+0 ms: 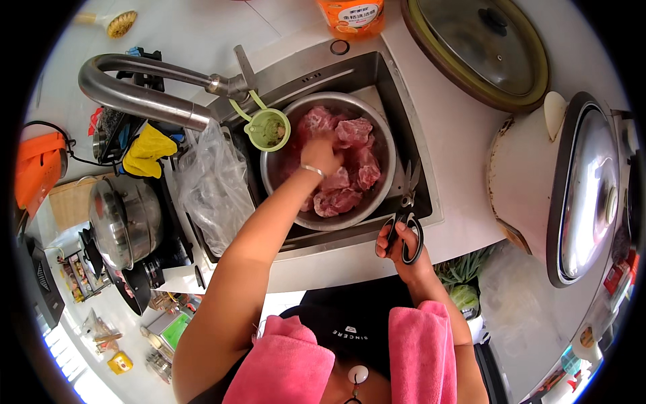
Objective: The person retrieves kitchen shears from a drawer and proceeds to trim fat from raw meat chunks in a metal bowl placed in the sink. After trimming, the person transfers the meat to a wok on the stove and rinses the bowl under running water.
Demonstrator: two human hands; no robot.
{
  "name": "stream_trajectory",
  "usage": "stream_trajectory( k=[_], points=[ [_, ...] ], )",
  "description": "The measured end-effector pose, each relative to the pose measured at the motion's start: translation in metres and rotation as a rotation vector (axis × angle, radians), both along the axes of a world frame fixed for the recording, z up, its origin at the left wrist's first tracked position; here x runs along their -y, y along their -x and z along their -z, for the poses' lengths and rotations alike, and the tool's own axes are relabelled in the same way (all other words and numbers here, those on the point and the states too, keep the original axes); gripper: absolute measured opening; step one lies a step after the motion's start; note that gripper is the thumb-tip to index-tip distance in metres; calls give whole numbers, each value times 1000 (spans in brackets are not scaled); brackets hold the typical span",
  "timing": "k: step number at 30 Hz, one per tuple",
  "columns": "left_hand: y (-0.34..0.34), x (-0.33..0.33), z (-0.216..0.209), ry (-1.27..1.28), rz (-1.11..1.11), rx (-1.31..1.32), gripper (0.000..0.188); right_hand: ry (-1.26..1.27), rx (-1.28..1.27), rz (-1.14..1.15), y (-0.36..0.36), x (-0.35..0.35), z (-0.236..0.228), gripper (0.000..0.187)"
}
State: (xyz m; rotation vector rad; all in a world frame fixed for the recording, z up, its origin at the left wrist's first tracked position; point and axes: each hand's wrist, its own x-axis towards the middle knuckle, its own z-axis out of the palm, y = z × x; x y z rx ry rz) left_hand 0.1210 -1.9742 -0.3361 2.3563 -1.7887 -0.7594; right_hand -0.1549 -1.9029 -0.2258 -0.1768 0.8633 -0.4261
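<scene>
A round metal bowl [388, 172] stands in the steel sink [431, 185], filled with several chunks of raw red meat [353, 132]. My left hand [321, 156], with a bracelet at the wrist, reaches into the bowl. Its fingers are down among the meat and hidden, so I cannot tell whether they grip a piece. At the sink's near right corner, my right hand [405, 248] is closed round the black handles of a pair of kitchen scissors [408, 200]. The blades point away from me, slightly apart, beside the bowl.
A green strainer [267, 129] hangs under the faucet [145, 97], overlapping the bowl's far left rim. A clear plastic bag [214, 188] lies left of the sink. On the right stand a large lidded pot [538, 175] and a glass lid [484, 47]. An orange bottle [351, 17] sits behind.
</scene>
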Motion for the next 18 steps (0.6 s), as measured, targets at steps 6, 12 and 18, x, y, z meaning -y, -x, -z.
stream_trajectory(
  k=[6,12,18],
  points=[
    [-35,40,21,61,207,336,47,23,15,-4,-7,-8,-1,36],
    [-39,29,27,-335,175,339,42,17,-14,-22,-7,-16,-10,34],
    [-84,-16,46,-191,105,-98,28,15,-8,-83,-4,-21,0,36]
  ],
)
